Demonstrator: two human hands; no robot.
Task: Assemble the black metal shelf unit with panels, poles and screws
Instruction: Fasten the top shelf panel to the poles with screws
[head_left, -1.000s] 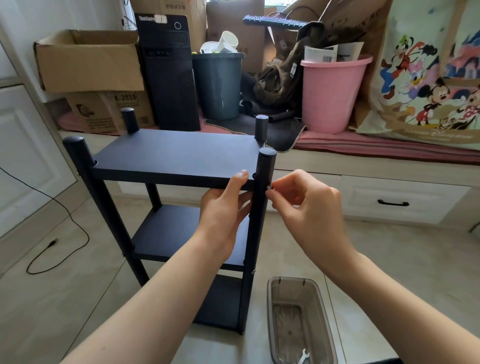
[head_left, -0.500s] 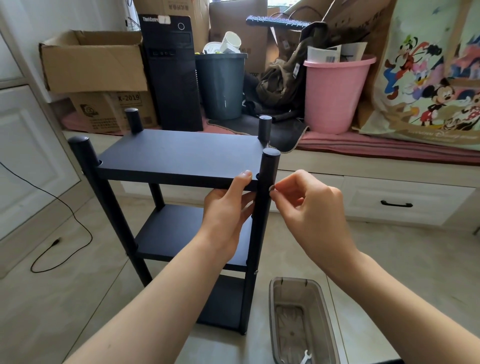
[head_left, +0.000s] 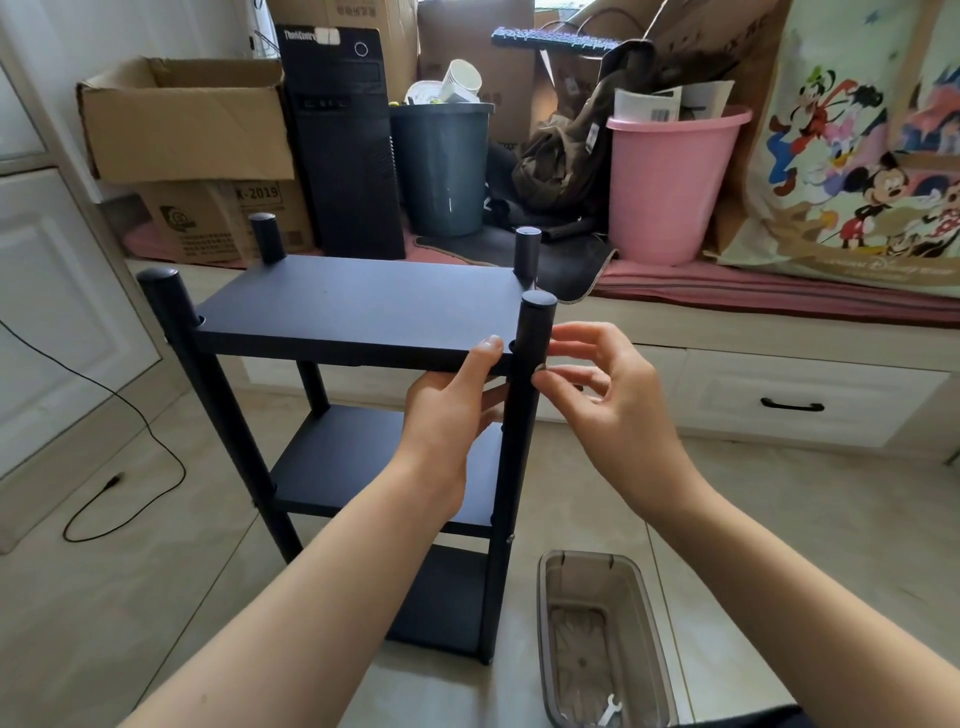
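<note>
Black metal shelf unit (head_left: 358, 312) stands upright on the tiled floor (head_left: 130, 597), directly in front of the person, with three panels stacked between four poles. The top panel (head_left: 363, 306) sits level just below the capped pole tops, the middle panel (head_left: 337, 457) and bottom panel (head_left: 441, 597) below it. Both hands meet at the near right pole (head_left: 524, 415), at the height of the top panel's front corner. The left hand (head_left: 447, 410) grips that corner from below, thumb lying over the panel's front edge and fingers curled under it, touching the pole's left side. The right hand (head_left: 602, 395) is on the pole's right side, thumb and forefinger pinched together on a small screw (head_left: 541, 369) pressed against the pole, the other fingers spread loosely. On the floor just right of the unit's base lies a clear plastic container (head_left: 597, 639), with a small white wrench (head_left: 610, 713) inside at its near end. Behind the unit a window seat (head_left: 779, 301) carries cardboard boxes (head_left: 182, 119), a black computer tower (head_left: 343, 145), a dark grey bin (head_left: 441, 166) and a pink bin (head_left: 670, 182). A black cable (head_left: 124, 415) trails across the floor at the left.
</note>
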